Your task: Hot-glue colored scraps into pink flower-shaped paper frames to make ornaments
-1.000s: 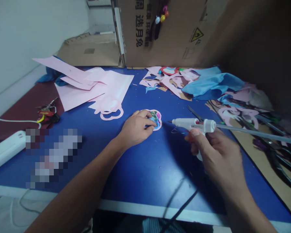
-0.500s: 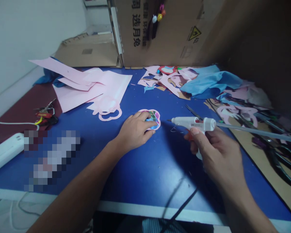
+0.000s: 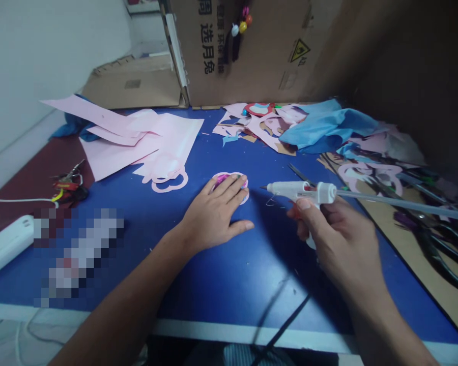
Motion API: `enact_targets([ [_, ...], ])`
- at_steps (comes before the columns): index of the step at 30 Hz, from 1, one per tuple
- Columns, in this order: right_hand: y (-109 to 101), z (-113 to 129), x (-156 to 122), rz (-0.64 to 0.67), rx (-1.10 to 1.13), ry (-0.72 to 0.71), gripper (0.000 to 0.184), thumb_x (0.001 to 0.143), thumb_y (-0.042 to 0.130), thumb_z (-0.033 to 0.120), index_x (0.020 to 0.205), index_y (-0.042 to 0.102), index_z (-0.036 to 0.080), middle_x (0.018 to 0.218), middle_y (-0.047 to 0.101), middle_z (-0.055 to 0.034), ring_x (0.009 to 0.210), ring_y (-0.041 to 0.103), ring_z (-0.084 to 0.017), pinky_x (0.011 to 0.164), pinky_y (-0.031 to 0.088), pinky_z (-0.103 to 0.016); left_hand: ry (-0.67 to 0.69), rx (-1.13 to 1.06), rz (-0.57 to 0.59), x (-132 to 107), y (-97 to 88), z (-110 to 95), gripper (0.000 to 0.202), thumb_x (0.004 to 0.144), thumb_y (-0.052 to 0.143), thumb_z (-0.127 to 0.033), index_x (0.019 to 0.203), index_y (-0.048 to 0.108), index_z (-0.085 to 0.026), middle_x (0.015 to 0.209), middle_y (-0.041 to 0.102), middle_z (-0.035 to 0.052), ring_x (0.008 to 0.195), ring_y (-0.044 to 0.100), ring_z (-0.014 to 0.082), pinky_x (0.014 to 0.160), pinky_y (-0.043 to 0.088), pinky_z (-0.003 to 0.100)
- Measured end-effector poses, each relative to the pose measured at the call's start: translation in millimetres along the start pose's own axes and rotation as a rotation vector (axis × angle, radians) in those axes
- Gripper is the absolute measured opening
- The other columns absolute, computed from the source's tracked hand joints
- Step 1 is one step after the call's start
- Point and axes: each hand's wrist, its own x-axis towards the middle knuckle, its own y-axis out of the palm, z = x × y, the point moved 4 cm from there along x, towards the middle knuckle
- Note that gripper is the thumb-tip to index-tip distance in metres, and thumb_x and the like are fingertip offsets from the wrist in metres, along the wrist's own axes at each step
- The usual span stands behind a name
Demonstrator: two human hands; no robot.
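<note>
The left hand (image 3: 213,216) lies flat with its fingers spread and open, pressing down on a small round paper piece (image 3: 229,179) rather than pinching it. The piece sits near the middle of the blue table (image 3: 213,290), under those fingertips and a little right of a pink cut-out (image 3: 170,182). The right hand (image 3: 339,244) is closed around the grip of a glue gun (image 3: 297,191), thumb on top, with a long glue stick (image 3: 404,206) running out to the right. The nozzle points left toward the piece, well short of touching it. The step in hand looks like steadying the piece with the gun at the ready, so gluing would call for the nozzle to cross that gap and the left fingers to clear a spot. The hand hides most of the piece's face, so any glue there cannot be seen. Whether the trigger is pressed is also hard to tell, and a blurred patch on the near left of the table cannot be made out.
</note>
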Motion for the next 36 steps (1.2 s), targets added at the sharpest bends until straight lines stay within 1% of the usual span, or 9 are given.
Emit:
enact_targets([
  [3,-1.2,1.4,-0.2,0.006,0.006,0.000,0.042,0.101,0.068,0.064,0.083,0.076,0.026,0.066,0.068,-0.0039,0.061,0.064,-0.022,0.056,0.049,-0.034,-0.003,-0.007,0.017,-1.0,1.5,1.4,0.071,0.112,0.060,-0.063,0.167,0.059,-0.018,0.186,0.041,0.0169,0.175,0.035,0.0364,0.144,0.022,0.060],
  [8,-1.9,2.7,0.0,0.006,-0.001,0.000,0.042,0.101,0.068,0.064,0.083,0.075,0.026,0.066,0.067,-0.0037,0.061,0.063,-0.022,0.055,0.048,-0.034,-0.047,-0.024,0.016,-1.3,2.8,3.3,0.078,0.110,0.064,-0.065,0.172,0.053,-0.021,0.186,0.040,0.0168,0.175,0.035,0.0382,0.143,0.024,0.062],
  [12,-1.0,2.5,-0.1,0.002,0.009,0.003,0.042,0.101,0.069,0.063,0.084,0.076,0.026,0.066,0.068,-0.0036,0.060,0.063,-0.021,0.055,0.048,-0.033,-0.045,-0.026,0.057,-2.4,4.8,4.4,0.076,0.111,0.062,-0.065,0.172,0.054,-0.022,0.187,0.038,0.0163,0.176,0.033,0.0385,0.143,0.024,0.064],
  [16,-1.2,2.1,-0.1,-0.015,0.007,-0.010,0.042,0.100,0.070,0.062,0.084,0.077,0.025,0.066,0.068,-0.0034,0.059,0.063,-0.020,0.054,0.048,-0.032,-0.139,0.003,0.073,-5.5,-3.0,14.7,0.087,0.110,0.061,-0.068,0.179,0.041,-0.021,0.190,0.030,0.0164,0.177,0.029,0.0395,0.142,0.024,0.068],
  [19,-1.1,1.4,0.3,-0.019,0.007,-0.016,0.043,0.100,0.070,0.063,0.082,0.077,0.025,0.066,0.068,-0.0029,0.058,0.063,-0.019,0.054,0.048,-0.031,-0.185,0.040,0.112,-8.2,-8.7,17.4,0.091,0.108,0.061,-0.071,0.180,0.041,-0.019,0.191,0.026,0.0170,0.178,0.026,0.0412,0.142,0.022,0.071],
  [22,-0.5,1.4,0.6,-0.018,0.009,-0.015,0.043,0.100,0.070,0.064,0.083,0.077,0.024,0.066,0.069,-0.0026,0.058,0.063,-0.019,0.053,0.048,-0.031,-0.160,0.031,0.152,-9.6,-9.2,10.8,0.097,0.105,0.063,-0.076,0.180,0.040,-0.019,0.191,0.027,0.0162,0.178,0.026,0.0404,0.142,0.020,0.072],
  [26,0.3,2.3,0.6,-0.018,0.003,-0.011,0.044,0.100,0.070,0.064,0.082,0.077,0.024,0.064,0.067,-0.0021,0.058,0.064,-0.019,0.054,0.049,-0.031,-0.139,0.009,0.173,-10.0,-6.4,4.1,0.098,0.102,0.067,-0.080,0.179,0.043,-0.024,0.191,0.027,0.0148,0.177,0.028,0.0404,0.143,0.019,0.073],
  [32,0.3,1.0,1.1,-0.009,0.007,-0.007,0.044,0.100,0.069,0.064,0.084,0.077,0.024,0.065,0.068,-0.0022,0.058,0.064,-0.019,0.053,0.049,-0.030,-0.146,-0.019,0.178,-11.1,-3.9,7.8,0.103,0.098,0.072,-0.080,0.179,0.043,-0.024,0.191,0.026,0.0166,0.177,0.028,0.0432,0.141,0.019,0.076],
  [36,-0.4,1.6,0.4,-0.009,-0.001,-0.009,0.044,0.100,0.069,0.065,0.084,0.077,0.024,0.065,0.068,-0.0022,0.058,0.064,-0.019,0.054,0.049,-0.030,-0.146,-0.049,0.162,-12.0,-2.1,9.8,0.101,0.098,0.075,-0.078,0.178,0.045,-0.025,0.191,0.025,0.0175,0.176,0.028,0.0455,0.140,0.020,0.078],
])
